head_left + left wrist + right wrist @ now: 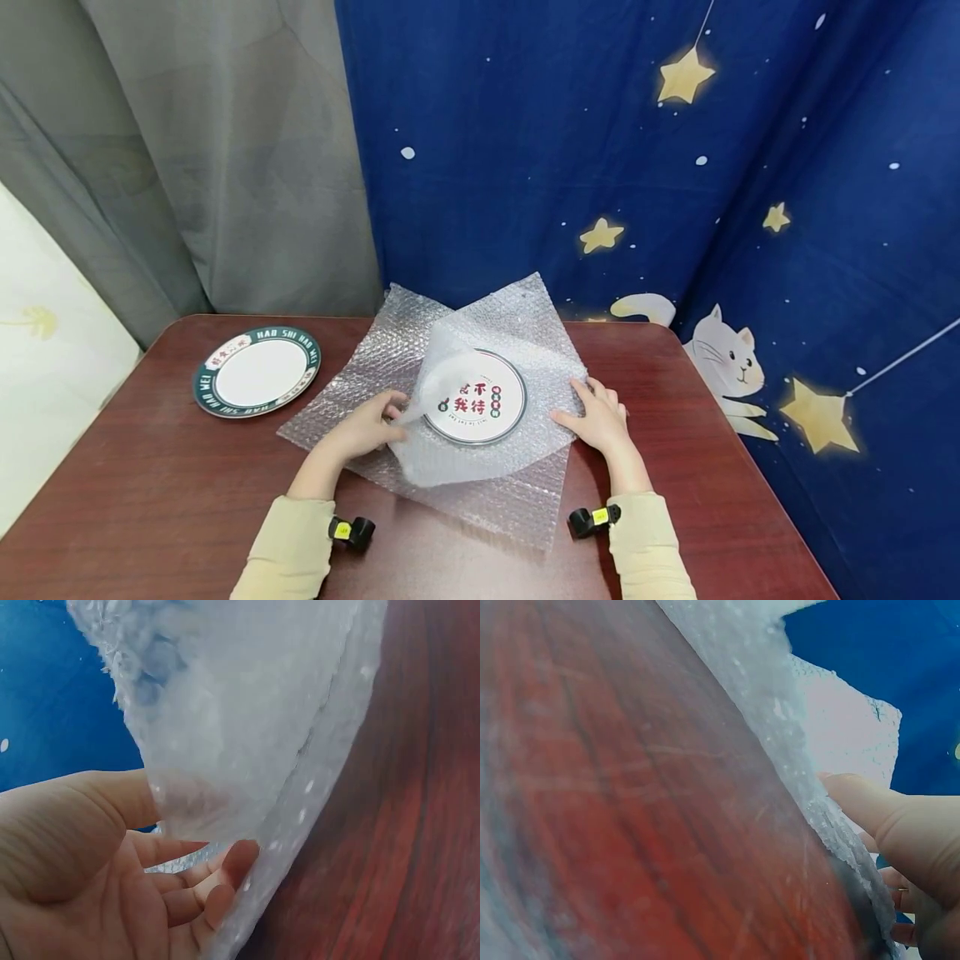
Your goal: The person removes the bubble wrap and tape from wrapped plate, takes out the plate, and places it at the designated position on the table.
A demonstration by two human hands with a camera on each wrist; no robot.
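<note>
A round white plate [501, 398] with red and dark lettering and a dark green rim line lies in the middle of the table on sheets of bubble wrap [517, 508]. My left hand [367, 427] pinches the lifted left corner of the upper bubble wrap sheet [442, 367], which folds over the plate's left side. The left wrist view shows that sheet [232, 712] passing between thumb and fingers. On the right, my right hand [602, 419] rests with spread fingers at the sheet's right edge; its thumb [862, 802] touches the wrap.
Another plate [262, 372], white with a wide green lettered rim, lies at the table's back left. The reddish-brown table [187, 500] reaches back to a grey curtain [247, 150] and a blue starry curtain [525, 150].
</note>
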